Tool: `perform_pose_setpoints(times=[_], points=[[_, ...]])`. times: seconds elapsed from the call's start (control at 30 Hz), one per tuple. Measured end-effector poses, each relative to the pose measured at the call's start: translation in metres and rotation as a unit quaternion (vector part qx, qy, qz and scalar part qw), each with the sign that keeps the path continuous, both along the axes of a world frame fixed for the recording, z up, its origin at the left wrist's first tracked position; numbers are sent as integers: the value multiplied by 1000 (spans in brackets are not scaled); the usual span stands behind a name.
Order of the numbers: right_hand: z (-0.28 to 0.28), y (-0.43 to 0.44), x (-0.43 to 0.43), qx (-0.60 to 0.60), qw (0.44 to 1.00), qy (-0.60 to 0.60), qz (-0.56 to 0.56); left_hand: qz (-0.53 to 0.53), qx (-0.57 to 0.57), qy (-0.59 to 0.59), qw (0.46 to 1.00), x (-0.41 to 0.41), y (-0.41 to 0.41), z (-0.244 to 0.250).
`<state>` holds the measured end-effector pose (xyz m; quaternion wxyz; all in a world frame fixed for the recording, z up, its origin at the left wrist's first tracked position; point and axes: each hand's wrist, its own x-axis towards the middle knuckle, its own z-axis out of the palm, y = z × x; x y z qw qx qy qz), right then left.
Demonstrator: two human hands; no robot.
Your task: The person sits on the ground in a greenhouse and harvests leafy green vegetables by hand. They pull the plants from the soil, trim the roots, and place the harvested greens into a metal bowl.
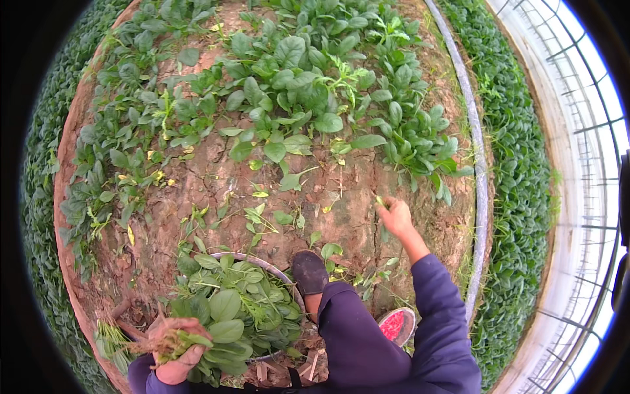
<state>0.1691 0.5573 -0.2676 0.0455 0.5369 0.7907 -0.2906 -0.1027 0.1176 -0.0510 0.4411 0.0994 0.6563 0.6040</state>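
Note:
My left hand (179,352) is closed around a bunch of leafy greens that look like spinach (226,325), roots and pale stem ends poking out toward the left. Directly beside it, a round basin (268,266) is heaped with loose spinach leaves (261,295). Over bare soil to the right, my right hand (395,216) pinches a small green leaf or stem (379,200), mostly hidden by the fingers. Rooted spinach plants (290,83) stand in the bed farther out, the nearest clump (428,147) just beyond my right hand.
My shoe (310,272) rests on the soil beside the basin. A small bowl (408,322) holds pink-red strips. A grey hose (470,108) runs along the bed's right side. Wooden slats (310,364) show below me. More cut greens (110,337) lie at left. A greenhouse wall (581,147) rises at right.

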Motion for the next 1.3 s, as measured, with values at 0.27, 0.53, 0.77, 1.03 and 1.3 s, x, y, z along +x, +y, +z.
perform_pose_setpoints(times=[0.27,0.53,0.77,1.03,1.3], points=[[168,-132,-121,-1,932,240,273,-98,17,75,992,4,11,5],[273,-242,-157,-185,874,331,303,-120,58,461,878,26,3,17],[321,-287,-150,108,836,345,412,-55,180,355,916,16,-34,21],[335,-315,-149,-129,884,427,142,-47,194,97,975,10,-89,22],[315,-341,-165,-120,889,233,375,-26,164,423,891,-1,-109,36]])
